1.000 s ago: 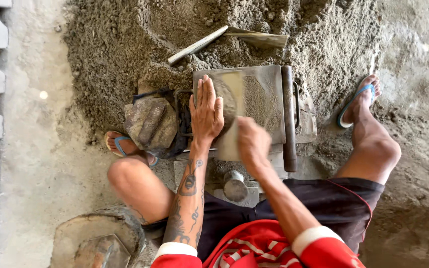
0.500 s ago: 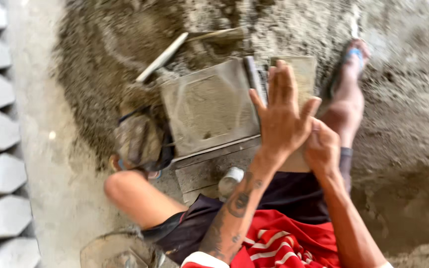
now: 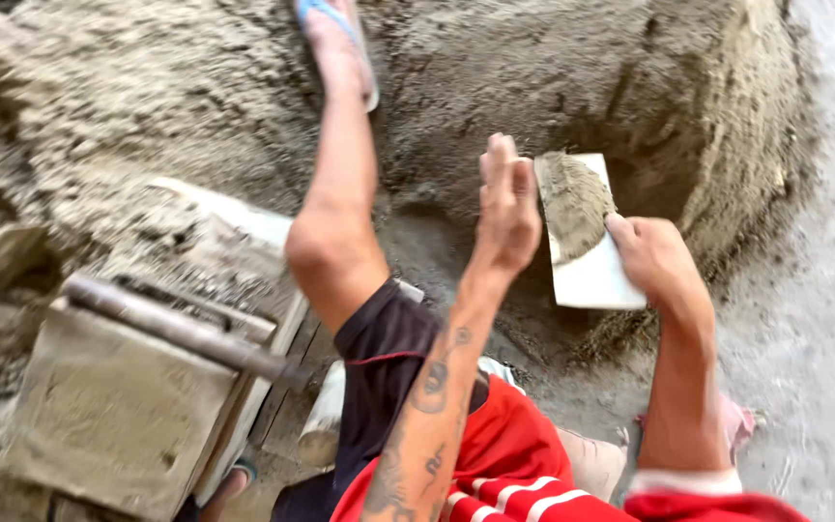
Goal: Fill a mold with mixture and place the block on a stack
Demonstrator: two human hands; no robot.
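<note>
The right hand grips a pale flat plate by its near right corner, thumb over the top face, fingers hidden beneath; the grip is closed on the plate. The plate lies with its long axis running near to far, tilted slightly left at the far end; a heap of damp mix sits on its far half, the near half is bare. The left hand stands just left of the plate, palm flat, fingers straight and pressed together, holding nothing; its edge is at the plate's left rim, though contact cannot be confirmed. So the load lies far and left of the right grip, and the left hand is the nearer to it. Plate and hands sit over a hollow in the sand pile; the right foot in a blue sandal rests on the pile, far left. A metal mould with a bar across it lies at near left, well apart.
</note>
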